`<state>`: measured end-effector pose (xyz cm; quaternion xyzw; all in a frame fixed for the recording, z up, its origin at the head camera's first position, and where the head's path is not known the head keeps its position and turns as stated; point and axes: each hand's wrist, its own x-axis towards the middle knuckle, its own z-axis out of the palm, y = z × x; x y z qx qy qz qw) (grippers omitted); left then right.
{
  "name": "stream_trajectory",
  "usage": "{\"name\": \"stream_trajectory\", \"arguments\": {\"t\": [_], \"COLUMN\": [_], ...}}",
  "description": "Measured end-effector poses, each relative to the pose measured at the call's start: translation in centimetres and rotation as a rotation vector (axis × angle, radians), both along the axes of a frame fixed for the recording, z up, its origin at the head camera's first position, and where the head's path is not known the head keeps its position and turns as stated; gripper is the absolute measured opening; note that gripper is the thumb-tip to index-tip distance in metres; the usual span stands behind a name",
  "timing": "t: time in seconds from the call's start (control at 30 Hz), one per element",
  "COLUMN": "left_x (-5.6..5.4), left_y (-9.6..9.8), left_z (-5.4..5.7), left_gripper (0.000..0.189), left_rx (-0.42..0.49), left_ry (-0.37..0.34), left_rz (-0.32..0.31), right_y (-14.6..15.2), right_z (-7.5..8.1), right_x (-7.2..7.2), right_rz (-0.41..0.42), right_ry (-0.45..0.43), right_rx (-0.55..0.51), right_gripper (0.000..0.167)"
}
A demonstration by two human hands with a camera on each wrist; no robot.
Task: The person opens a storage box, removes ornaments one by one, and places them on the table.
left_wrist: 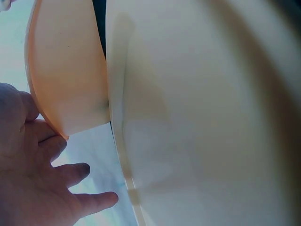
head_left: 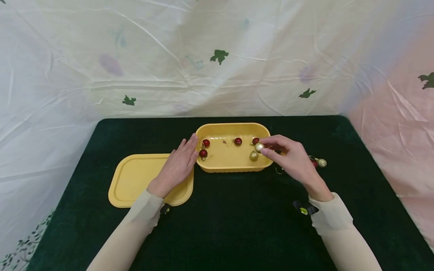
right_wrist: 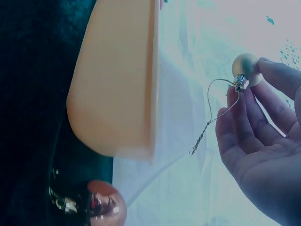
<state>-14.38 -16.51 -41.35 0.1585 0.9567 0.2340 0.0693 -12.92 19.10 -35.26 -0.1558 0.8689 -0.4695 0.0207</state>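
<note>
My right hand [head_left: 288, 156] pinches a pale gold Christmas bauble [head_left: 259, 147] between thumb and fingers over the right end of a yellow plastic box [head_left: 223, 165]. A string loop [right_wrist: 210, 110] hangs from the bauble's silver cap in the right wrist view. Inside the box are several small red baubles [head_left: 238, 141] and a gold bauble [head_left: 253, 156]. At the box's left end, my left hand [head_left: 179, 162] rests with straight fingers against the rim. Below that hand lies the flat yellow lid [head_left: 130, 180], partly covered by it in the head view.
Right of the box, a glittery gold bauble [head_left: 321, 162] and a red one [head_left: 314, 163] lie on the dark green tablecloth [head_left: 230, 222]. A shiny bauble [right_wrist: 107, 203] sits close beside the box in the right wrist view. A patterned white curtain [head_left: 190, 82] hangs behind the table.
</note>
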Motion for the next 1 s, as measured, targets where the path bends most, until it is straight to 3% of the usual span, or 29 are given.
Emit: {"name": "stream_trajectory", "arguments": {"t": [0.23,0.47,1.0], "left_x": [0.0,0.1,0.1], "left_y": [0.0,0.1,-0.1], "left_z": [0.0,0.1,0.1], "left_gripper": [0.06,0.06,0.06], "left_rx": [0.01,0.011,0.025], "left_ry": [-0.004,-0.009,0.003], "left_rz": [-0.001,0.001,-0.007], "right_y": [1.5,2.8,6.0], "right_z": [0.1,0.7,0.4], "right_x": [0.3,0.8,1.6], "right_rz": [-0.017,-0.093,-0.193], "right_ry": [0.044,0.02,0.093], "right_rx": [-0.014,-0.002,0.051], "right_gripper": [0.028,0.029,0.027]}}
